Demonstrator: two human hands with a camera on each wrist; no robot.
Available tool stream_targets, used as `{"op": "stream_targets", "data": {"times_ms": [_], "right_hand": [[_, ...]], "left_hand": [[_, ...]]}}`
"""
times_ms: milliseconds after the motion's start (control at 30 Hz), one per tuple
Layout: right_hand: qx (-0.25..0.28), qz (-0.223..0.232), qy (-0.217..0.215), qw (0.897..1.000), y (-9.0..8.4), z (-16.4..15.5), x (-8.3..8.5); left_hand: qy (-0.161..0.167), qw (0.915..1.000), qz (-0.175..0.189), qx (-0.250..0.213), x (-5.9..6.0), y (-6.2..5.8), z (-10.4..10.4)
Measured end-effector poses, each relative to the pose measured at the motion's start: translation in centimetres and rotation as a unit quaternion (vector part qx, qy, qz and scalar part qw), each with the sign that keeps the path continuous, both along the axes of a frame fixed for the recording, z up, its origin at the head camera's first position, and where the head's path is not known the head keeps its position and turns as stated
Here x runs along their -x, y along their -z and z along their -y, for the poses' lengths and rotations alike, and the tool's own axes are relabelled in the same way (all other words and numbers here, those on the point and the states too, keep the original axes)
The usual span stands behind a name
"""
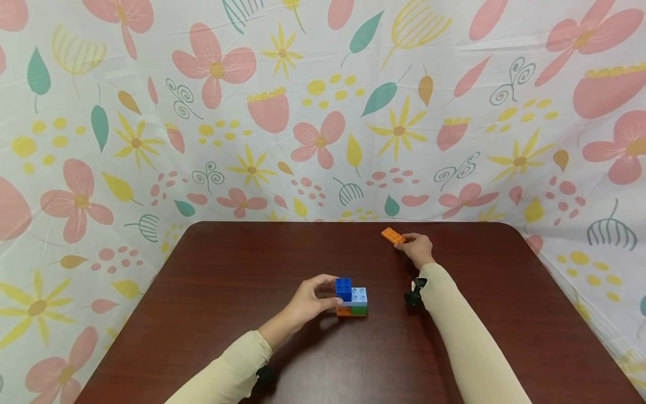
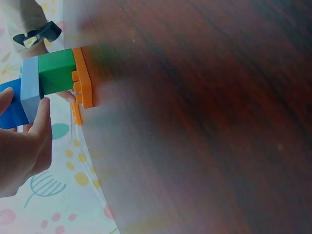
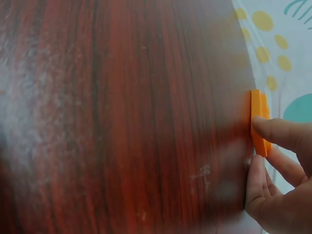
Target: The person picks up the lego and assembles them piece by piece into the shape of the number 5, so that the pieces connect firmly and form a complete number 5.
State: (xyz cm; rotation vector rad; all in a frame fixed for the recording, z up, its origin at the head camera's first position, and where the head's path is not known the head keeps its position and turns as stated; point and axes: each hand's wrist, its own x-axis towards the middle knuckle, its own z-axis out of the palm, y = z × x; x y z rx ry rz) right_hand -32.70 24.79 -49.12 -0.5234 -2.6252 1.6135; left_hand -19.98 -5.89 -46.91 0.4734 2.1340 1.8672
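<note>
1. Orange plate [image 1: 392, 235] is at the far side of your desk [image 1: 227, 264], right of centre, near the back edge. Studs up.
2. Your right hand [image 1: 418, 249] has that plate pinched at its near right end, narrow grip. Right-wrist view: one digit on the plate's side, other fingers gathered close by. Can't tell if the plate is lifted or touching the desk.
3. Block stack [image 1: 352, 303] is nearer you, about mid-desk, upright, well apart from the plate.
4. Your left hand [image 1: 308, 300] holds the stack from its left side. Thumb in front, fingers reaching behind, gap between them filled by the upper bricks.
5. Stack from the top: dark blue brick [image 1: 344, 288], then light blue brick [image 1: 359, 294], then green brick [image 1: 359, 309], then orange base [image 1: 343, 311].
6. Dark blue sits on the left part of light blue; the light blue studs to its right are bare.
7. Green is under the right part of light blue. Left of green, you can see bare studs on the base, with a space between them and light blue.
8. You have pale sleeves [image 1: 466, 325] on both arms and a dark wrist unit [image 1: 415, 292] at your right cuff.
9. Behind the desk: floral cloth [image 1: 323, 84], pink, yellow and green print on white.
</note>
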Motion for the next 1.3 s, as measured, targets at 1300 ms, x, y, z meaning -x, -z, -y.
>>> {"op": "stream_targets", "data": {"times_ms": [1300], "right_hand": [[-0.025,-0.05,-0.135,0.989,-0.8,-2.7,-1.4]], "left_hand": [[0.003,1.0,-0.007,0.004,-0.2,-0.1,0.0]]}}
